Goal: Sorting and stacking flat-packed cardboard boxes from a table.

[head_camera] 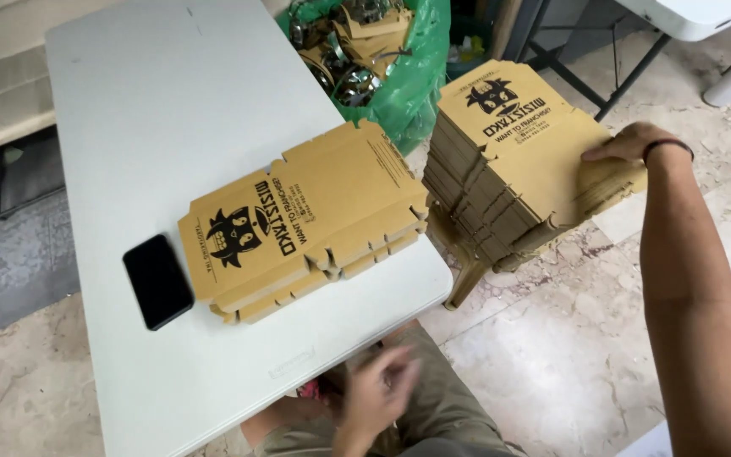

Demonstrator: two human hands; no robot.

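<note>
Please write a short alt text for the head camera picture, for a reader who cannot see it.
A person's right hand rests on a tall stack of flat brown cardboard boxes beside a white table. The left hand is blurred, low near the table edge. The table holds a smaller box stack and a black phone.

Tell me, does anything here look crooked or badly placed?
Yes. The small stack of flat cardboard boxes lies skewed, its corner overhanging the white table edge. The tall stack beside it leans, steadied by the right hand.

One head-worn camera looks steeply down, close over the white table (171, 101) edge and floor (552, 355).
</note>
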